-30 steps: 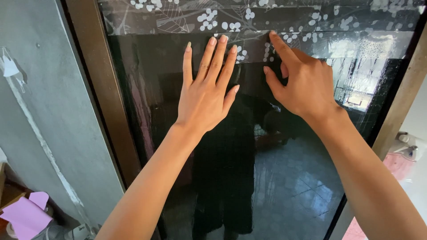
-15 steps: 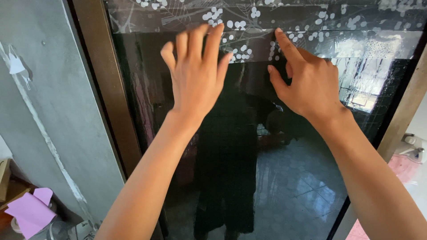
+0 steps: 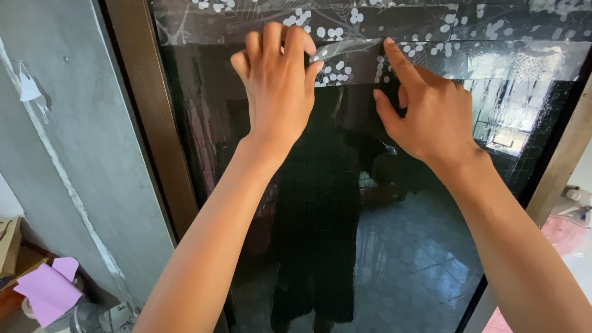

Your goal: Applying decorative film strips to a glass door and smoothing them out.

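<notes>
both hands are up against a dark glass pane [image 3: 345, 234] set in a brown frame [image 3: 148, 117]. across the top of the pane runs a strip of translucent film [image 3: 345, 28] printed with small white blossoms and pale leaf lines; its lower edge sits about level with the knuckles, and below it the glass is bare and mirrors a dark figure and a tiled floor.

the left hand [image 3: 277, 86] has its fingers curled over at the film's lower edge, tips bent in and pressed to the glass, the thumb out to the side touching the blossom print. its grip looks drawn together on that edge, though from here i cannot tell whether any film is pinched between the fingertips or only pushed flat.

the right hand [image 3: 425, 108] is just beside it, the two apart by a narrow gap. its index finger points up and rests its tip on the film's edge, the thumb is spread out below on the bare glass, and the other fingers are folded into the palm; this grip stands apart, clamped on nothing.

to the left of the frame is a rough grey wall [image 3: 68, 154] with a pale streak running down it. low in that corner lies a sheet of pink paper [image 3: 49, 290].
</notes>
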